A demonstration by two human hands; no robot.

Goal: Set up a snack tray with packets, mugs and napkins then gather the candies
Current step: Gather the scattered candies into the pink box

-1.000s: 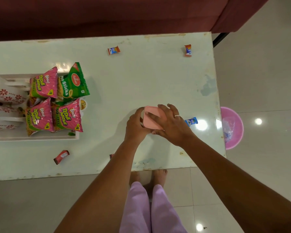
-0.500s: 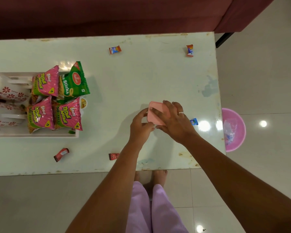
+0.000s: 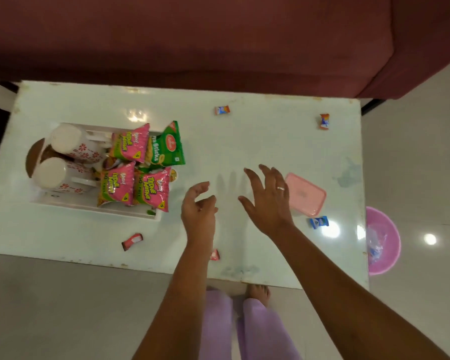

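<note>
A white tray (image 3: 94, 207) at the table's left holds two floral mugs (image 3: 70, 144) lying on their sides, pink snack packets (image 3: 151, 189) and a green packet (image 3: 166, 146). A pink lidded box (image 3: 305, 194) lies on the table, right of my right hand (image 3: 266, 198), which hovers with fingers spread and holds nothing. My left hand (image 3: 199, 206) hangs beside it, fingers loosely curled, empty. Candies lie scattered: an orange one (image 3: 222, 109), another (image 3: 324, 121) at the far right, a blue one (image 3: 319, 222), a red one (image 3: 132, 241), and a red one (image 3: 214, 254) partly hidden by my left forearm.
The white table (image 3: 244, 141) stands against a maroon sofa (image 3: 192, 37). A pink basin (image 3: 383, 241) sits on the floor past the table's right edge. My feet and lilac trousers (image 3: 244, 326) are below the near edge.
Both hands have let go of the pink box, which now lies on the table. The hands moved left, away from it, with fingers spread. The camera view shifted to show more of the tray.
</note>
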